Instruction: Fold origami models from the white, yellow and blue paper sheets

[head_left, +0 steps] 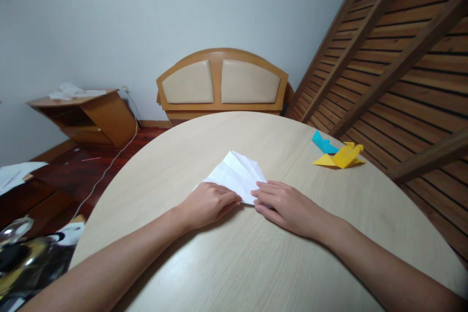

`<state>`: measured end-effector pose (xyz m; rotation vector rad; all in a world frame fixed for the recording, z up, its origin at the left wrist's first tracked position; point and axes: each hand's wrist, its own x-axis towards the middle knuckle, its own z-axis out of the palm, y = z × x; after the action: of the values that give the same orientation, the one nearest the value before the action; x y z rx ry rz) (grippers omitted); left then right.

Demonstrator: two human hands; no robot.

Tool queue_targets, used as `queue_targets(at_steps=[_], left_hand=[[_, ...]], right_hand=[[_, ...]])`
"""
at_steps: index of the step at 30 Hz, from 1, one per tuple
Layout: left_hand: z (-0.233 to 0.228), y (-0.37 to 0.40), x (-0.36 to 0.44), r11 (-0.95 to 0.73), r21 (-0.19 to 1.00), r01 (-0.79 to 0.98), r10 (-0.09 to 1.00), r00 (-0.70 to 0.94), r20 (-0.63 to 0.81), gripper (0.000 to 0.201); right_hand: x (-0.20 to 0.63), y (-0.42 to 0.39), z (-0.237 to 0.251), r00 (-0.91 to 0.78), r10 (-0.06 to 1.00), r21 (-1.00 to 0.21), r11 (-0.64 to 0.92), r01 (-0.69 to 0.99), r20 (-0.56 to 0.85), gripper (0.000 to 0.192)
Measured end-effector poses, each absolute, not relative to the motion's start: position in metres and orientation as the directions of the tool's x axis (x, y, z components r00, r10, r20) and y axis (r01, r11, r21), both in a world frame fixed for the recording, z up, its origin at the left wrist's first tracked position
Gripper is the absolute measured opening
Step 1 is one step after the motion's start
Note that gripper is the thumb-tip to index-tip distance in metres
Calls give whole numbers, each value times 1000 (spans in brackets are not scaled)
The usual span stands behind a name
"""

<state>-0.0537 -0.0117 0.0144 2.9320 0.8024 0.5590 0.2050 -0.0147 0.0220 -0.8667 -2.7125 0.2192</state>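
Note:
A sheet of white paper (236,175) with creases and slanted folded edges lies on the round table, in the middle of the head view. My left hand (210,204) rests over its near left edge, fingers together and closed on the paper, with the thumb side at the front edge. From the right, my right hand (278,204) grips the paper's near right corner, its fingers bent and the thumb low. The fingertips of both hands are close to each other. Part of the paper's left side is hidden beneath my left hand.
On the table's right side sit a yellow folded-paper figure (343,156) and a blue folded-paper piece (324,144). The round table (234,263) has a wooden headboard (217,80) behind it. Wooden slats (395,68) lean at right; a low cabinet (106,117) stands at left.

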Motion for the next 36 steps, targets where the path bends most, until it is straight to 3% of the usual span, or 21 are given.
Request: queue_targets(at_steps=[6, 13, 17, 24, 29, 36], left_hand=[[12, -16, -51, -764, 164, 624, 639, 696, 327, 20], [15, -8, -48, -758, 83, 647, 645, 725, 242, 15], [18, -5, -46, -732, -29, 681, 659, 719, 220, 11], [17, -6, -42, -713, -198, 672, 636, 740, 219, 9], [19, -5, -45, -693, -189, 695, 674, 719, 172, 18], [24, 5, -51, -547, -139, 826, 822, 561, 99, 43]], right_hand=[[205, -13, 24, -755, 618, -396, 763, 511, 217, 22], [208, -7, 20, -712, 681, -553, 665, 502, 173, 21], [211, -6, 19, -665, 735, -571, 606, 553, 136, 31], [211, -3, 14, -684, 716, -574, 620, 535, 137, 34], [214, -2, 12, -670, 727, -594, 608, 527, 151, 31], [213, -1, 13, -708, 694, -559, 641, 527, 128, 32]])
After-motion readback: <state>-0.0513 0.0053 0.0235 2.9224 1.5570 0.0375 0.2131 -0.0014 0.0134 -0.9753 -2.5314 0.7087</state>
